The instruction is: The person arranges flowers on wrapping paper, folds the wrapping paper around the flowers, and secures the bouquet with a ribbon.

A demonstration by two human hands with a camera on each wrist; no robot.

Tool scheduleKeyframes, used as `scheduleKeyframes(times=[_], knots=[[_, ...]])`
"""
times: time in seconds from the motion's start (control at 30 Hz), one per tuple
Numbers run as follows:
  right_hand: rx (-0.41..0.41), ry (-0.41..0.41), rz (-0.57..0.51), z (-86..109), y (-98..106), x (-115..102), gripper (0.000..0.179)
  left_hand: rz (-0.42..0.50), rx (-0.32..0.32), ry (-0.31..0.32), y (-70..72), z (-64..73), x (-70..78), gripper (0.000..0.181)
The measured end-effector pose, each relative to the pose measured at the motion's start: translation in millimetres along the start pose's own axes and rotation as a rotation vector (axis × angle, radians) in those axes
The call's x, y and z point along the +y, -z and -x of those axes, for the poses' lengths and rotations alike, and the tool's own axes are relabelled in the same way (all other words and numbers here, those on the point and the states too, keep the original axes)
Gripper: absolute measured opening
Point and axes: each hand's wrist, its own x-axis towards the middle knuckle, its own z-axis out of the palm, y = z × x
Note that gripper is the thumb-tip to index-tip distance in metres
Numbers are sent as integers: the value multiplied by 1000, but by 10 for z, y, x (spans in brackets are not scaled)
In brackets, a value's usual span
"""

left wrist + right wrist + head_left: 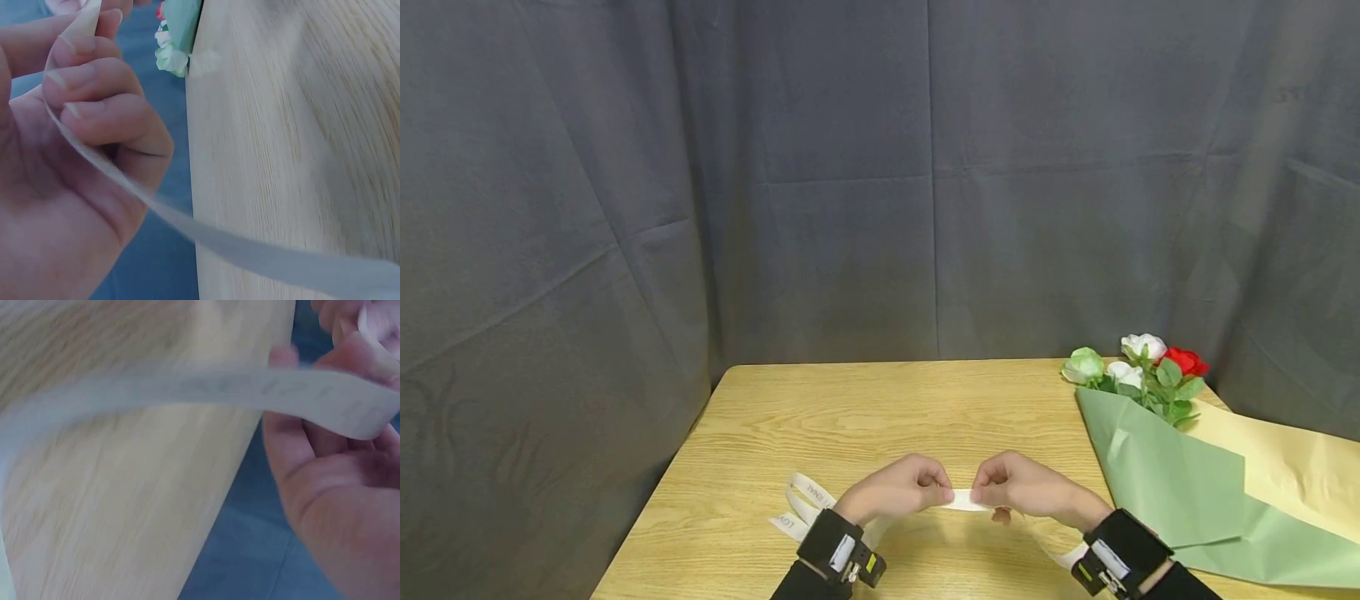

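While both hands point(901, 488) point(1028, 485) pinch ribbon point(962, 500), tabletop point(887, 417) stretches beyond (bouquet point(1172, 475) along right edge).

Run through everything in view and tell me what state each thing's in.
Left hand, pinching the ribbon.
Right hand, pinching the ribbon.
Ribbon, straight between the hands, tails loose.
Flowers, lying down, blooms showing.
Green paper, folded over below the blooms.
Yellow paper, spread out.
Wristbands, strapped on.
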Motion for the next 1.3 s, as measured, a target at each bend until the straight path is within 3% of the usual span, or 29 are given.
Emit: scheduleKeyframes(times=[0.27,0.5,0.67,0.87,1.07,1.3], knots=[[-76,-112,-35,392,401,161,19,2,20,69,234,265,-247,14],[-64,-151,77,535,554,316,20,9,56,138,391,454,-389,15],[-39,-169,115,658,678,372,30,-28,97,155,591,659,-480,17],[-76,-161,64,862,881,387,35,-56,130,183,874,965,-586,17],[-142,-165,10,1097,1052,434,43,-49,155,202,1069,1234,-710,16],[-166,-266,26,1421,1282,475,43,-93,195,244,1195,1405,-791,16]])
